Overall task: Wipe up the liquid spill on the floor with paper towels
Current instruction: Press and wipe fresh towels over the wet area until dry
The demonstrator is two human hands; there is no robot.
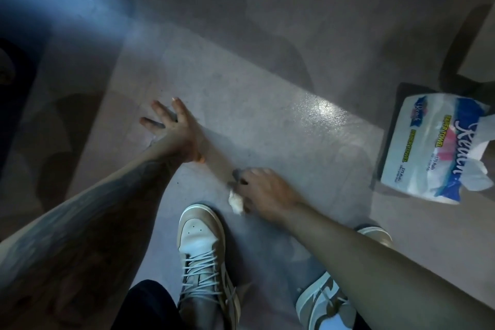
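While the right hand pinches a wadded paper towel against the floor just beyond the near shoe, wiping looks underway. Farther out, the left hand braces, fingers spread. Next probably calls for a fresh sheet from the towel pack, well right of the shoe.

The right hand hides most of the paper towel wad.

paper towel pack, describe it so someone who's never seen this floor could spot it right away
Look to the far right of the grey floor, beyond the right hand that grips a small white wad. There lies the paper towel pack, a soft plastic bag with loose sheets poking out of its torn end. It is the only thing with printed blue, pink and yellow lettering.
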